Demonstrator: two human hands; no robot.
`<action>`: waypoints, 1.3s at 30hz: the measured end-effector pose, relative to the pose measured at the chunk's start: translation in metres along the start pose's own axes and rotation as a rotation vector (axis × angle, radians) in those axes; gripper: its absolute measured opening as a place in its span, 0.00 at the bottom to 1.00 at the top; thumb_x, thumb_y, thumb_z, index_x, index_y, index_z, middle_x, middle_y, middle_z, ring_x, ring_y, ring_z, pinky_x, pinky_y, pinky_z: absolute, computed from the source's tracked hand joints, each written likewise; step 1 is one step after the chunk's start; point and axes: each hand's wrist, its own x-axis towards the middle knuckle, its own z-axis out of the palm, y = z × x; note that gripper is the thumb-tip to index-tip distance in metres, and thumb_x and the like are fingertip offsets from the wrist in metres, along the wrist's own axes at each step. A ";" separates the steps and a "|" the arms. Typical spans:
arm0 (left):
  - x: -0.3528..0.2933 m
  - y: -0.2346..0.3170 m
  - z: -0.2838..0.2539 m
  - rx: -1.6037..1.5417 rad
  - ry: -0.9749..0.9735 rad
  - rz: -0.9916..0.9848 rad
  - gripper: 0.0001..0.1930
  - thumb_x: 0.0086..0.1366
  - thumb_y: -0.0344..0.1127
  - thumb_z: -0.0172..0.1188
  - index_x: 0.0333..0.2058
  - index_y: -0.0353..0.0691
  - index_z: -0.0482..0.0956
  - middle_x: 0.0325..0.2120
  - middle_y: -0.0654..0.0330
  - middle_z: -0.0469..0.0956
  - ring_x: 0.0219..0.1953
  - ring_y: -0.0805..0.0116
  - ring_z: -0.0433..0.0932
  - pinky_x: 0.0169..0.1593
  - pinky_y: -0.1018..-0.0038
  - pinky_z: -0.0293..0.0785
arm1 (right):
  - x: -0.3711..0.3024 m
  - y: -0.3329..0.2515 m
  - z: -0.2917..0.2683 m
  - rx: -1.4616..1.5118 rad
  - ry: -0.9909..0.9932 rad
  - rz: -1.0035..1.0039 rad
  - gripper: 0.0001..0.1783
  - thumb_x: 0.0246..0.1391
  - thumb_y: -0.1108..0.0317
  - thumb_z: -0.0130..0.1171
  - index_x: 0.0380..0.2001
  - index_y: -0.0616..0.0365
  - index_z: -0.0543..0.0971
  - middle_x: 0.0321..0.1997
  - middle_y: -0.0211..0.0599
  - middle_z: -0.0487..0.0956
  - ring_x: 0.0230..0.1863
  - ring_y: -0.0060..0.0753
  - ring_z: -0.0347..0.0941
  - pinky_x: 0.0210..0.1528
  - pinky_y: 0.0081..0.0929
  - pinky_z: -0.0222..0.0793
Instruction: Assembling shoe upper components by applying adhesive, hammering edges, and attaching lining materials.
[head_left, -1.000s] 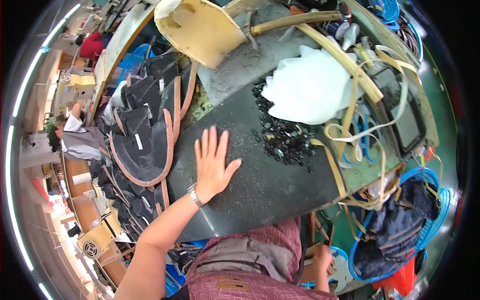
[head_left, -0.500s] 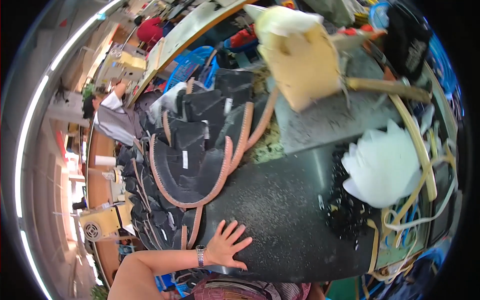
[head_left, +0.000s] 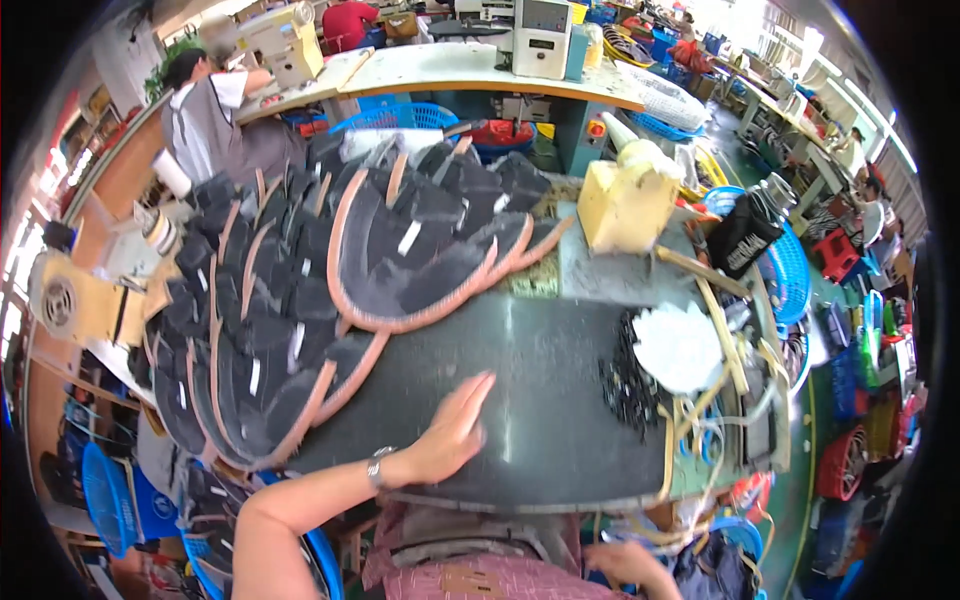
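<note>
My left hand [head_left: 452, 432] lies flat on the dark bench [head_left: 560, 400], palm down, fingers together and stretched toward one o'clock; the grip is wide, with nothing in it. A metal wristwatch [head_left: 379, 463] sits at the wrist, the bare forearm running off toward seven o'clock. A second ago that hand was spread flat farther up the dark surface with the fingers fanned; half a second ago it was lower, at the near edge. Now it lies a little in from the edge with the fingers drawn together, and my head has swung left, so the pile fills much more of the view. I'd judge the hand is just bracing me.

Just at ten o'clock from the fingertips starts the fan of black shoe upper pieces with tan edging [head_left: 330, 300], overlapped like scales, running from the near-left edge up to the far side. The hand is near them but not touching.

At three o'clock, well apart, a heap of small black parts [head_left: 628, 385] sits beside a white crumpled bag [head_left: 680, 345]. Beyond, at one o'clock, a cream-yellow machine housing [head_left: 625, 205].

My right hand [head_left: 625, 568] is down at five o'clock, below the bench edge near my lap; whether its grip holds anything, I cannot tell. At eleven o'clock, a person in a grey top [head_left: 205, 115] works at another station.
</note>
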 end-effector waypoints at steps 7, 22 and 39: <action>0.011 0.111 0.091 -1.497 -0.278 -0.081 0.44 0.59 0.71 0.37 0.66 0.54 0.36 0.64 0.48 0.50 0.63 0.51 0.55 0.62 0.57 0.55 | 0.096 -0.195 0.008 -0.420 1.255 -0.329 0.37 0.50 0.67 0.47 0.64 0.63 0.52 0.67 0.55 0.53 0.67 0.50 0.51 0.67 0.38 0.45; -0.066 0.108 0.102 -0.983 0.242 0.269 0.24 0.70 0.45 0.39 0.60 0.43 0.51 0.52 0.45 0.67 0.43 0.57 0.75 0.47 0.65 0.73 | 0.049 -0.266 0.064 0.859 0.967 -0.884 0.13 0.61 0.70 0.43 0.40 0.68 0.74 0.31 0.35 0.76 0.31 0.22 0.72 0.35 0.17 0.68; -0.073 0.108 0.117 -1.443 0.101 0.232 0.30 0.66 0.55 0.45 0.61 0.48 0.52 0.50 0.47 0.68 0.44 0.53 0.73 0.49 0.61 0.70 | 0.079 -0.205 0.076 1.269 0.635 -0.963 0.19 0.61 0.62 0.46 0.45 0.67 0.75 0.49 0.30 0.75 0.62 0.35 0.57 0.65 0.39 0.47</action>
